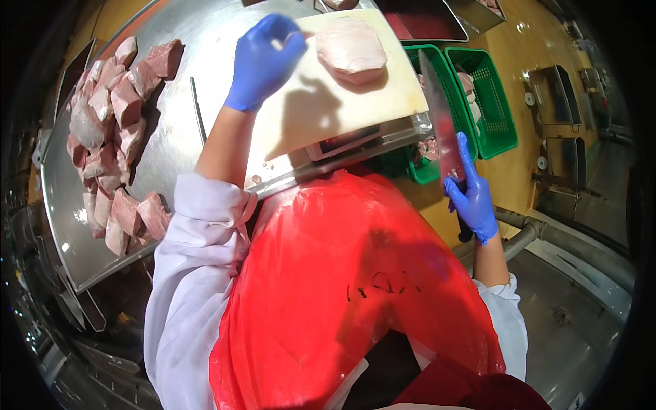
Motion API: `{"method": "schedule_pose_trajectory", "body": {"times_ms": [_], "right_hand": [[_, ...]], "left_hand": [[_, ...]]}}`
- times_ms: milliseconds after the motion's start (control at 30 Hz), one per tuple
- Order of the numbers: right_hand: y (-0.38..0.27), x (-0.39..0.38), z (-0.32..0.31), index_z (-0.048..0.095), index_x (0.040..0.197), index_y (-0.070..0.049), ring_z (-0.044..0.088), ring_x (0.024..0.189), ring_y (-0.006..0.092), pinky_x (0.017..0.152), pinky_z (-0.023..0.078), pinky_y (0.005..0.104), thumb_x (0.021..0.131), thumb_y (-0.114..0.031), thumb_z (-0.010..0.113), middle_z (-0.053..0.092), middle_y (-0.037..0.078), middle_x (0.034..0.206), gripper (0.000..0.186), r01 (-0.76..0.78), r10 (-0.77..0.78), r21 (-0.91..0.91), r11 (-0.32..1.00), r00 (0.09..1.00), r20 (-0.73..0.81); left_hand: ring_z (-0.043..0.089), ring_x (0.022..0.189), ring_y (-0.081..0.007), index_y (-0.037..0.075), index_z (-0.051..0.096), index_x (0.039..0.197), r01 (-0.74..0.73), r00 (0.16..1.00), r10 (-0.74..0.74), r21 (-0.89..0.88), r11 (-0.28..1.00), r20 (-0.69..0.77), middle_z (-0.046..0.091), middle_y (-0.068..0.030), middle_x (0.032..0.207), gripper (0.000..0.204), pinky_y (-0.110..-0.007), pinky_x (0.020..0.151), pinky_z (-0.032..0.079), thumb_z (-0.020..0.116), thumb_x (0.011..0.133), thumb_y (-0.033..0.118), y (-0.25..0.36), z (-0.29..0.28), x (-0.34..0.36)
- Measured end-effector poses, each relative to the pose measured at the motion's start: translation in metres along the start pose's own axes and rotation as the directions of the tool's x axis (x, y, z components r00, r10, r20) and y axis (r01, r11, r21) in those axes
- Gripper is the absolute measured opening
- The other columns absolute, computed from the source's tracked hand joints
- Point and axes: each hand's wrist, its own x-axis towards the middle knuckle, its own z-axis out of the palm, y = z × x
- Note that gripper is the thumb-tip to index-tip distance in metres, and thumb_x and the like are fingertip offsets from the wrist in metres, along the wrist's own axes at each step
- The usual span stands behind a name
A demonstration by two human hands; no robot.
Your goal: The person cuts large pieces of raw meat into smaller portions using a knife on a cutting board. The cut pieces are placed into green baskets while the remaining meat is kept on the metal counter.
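My left hand (265,65), in a blue glove, is raised over the left part of a white cutting board (389,99). Its fingers curl round so that thumb and fingertips come together; whether something small is pinched there I cannot make out. Just right of it, a pale, trimmed block of raw meat (352,51) lies on the board, apart from the hand. My right hand (473,205), also gloved in blue, grips a long knife (441,123) by its dark handle, index finger stretched along it. The blade points up and away, right of the board, over a green basket.
Cut meat chunks (109,137) are heaped on the steel table (164,147) at left, near a thin dark rod (198,109). A device with a display (348,141) sits under the board's near edge. Beyond the knife stands another green basket (502,113) with meat pieces. Metal pipes (540,236) run at right.
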Motion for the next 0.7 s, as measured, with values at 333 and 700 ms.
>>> {"method": "schedule_pose_trajectory", "body": {"times_ms": [333,700], "right_hand": [[0.07,-0.009,-0.003,0.017,0.165,-0.023,0.051,0.057,0.0041,0.051,0.047,0.0221,0.095,0.004,0.056,0.061,-0.001,0.074,0.085,0.104,0.005,0.398,0.911,0.965,-0.263],[0.103,0.04,-0.019,0.015,0.166,-0.022,0.055,0.059,0.0062,0.048,0.046,0.0216,0.094,0.009,0.055,0.062,0.002,0.083,0.088,0.165,-0.016,0.548,0.82,0.964,-0.266]], "left_hand": [[0.07,0.099,-0.0283,-0.006,0.066,0.117,0.037,0.818,0.016,-0.08,0.996,0.575,0.072,-0.0202,0.106,0.046,-0.039,0.089,0.056,0.073,0.088,0.03,0.071,0.14,0.097],[0.043,0.139,-0.0357,0.006,0.041,0.149,-0.255,0.853,-0.007,0.428,0.867,0.522,0.039,-0.0245,0.152,0.091,-0.052,0.111,0.042,0.075,0.079,0.052,-0.044,0.135,0.056]]}}
